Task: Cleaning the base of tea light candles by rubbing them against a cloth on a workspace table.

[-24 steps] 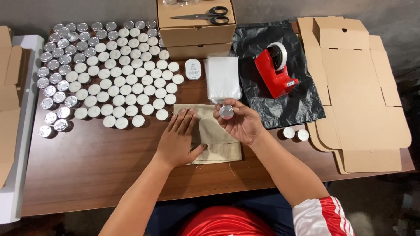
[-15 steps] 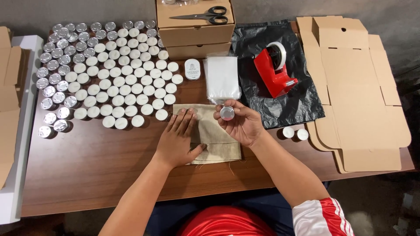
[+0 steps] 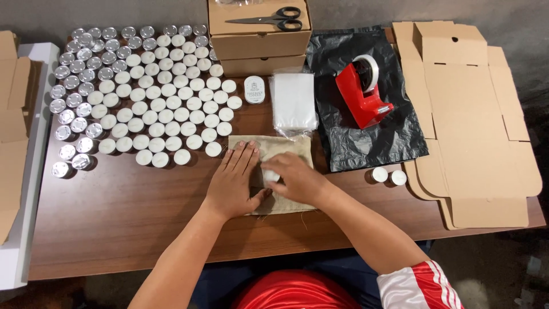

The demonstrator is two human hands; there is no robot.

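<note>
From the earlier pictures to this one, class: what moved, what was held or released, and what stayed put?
The right hand came down from above the cloth pouch, bringing its small candle onto the pouch beside the left hand; the grip on the candle was not released. The left hand stayed flat on the pouch. The candle rows, tape dispenser, scissors and boxes stayed put.
</note>
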